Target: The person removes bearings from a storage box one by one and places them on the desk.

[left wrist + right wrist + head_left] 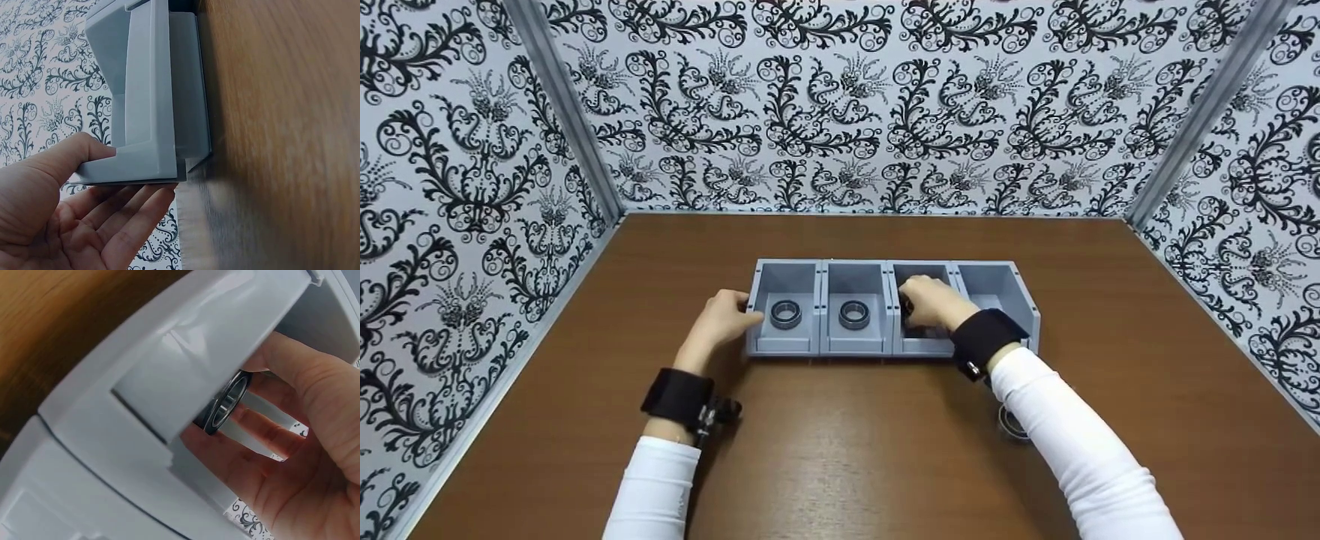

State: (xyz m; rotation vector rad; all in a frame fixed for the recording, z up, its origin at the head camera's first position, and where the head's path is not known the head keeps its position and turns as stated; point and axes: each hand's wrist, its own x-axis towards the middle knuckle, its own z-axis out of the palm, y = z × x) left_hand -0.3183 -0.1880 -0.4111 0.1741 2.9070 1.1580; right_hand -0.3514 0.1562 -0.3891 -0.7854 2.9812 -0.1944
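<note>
A row of joined grey plastic bins [784, 346] stands on the table. In the head view, my left hand [720, 319] is at its left end. The left wrist view shows the thumb over the edge of the end bin [135, 163], with the fingers against the outside of its side wall. My right hand [931, 301] reaches down into the third bin from the left. There it grips a ball bearing [211, 423], a dark-edged metal ring, between thumb and fingers behind the bin's front lip. One bearing [786, 325] lies in the first bin, another bearing [854, 325] in the second.
Another bearing [1006, 429] lies on the brown wooden table [825, 450], partly covered by the right sleeve. The fourth bin [994, 281] is at the right end, partly behind the right wrist. Patterned panels [840, 112] enclose the table at the back and sides.
</note>
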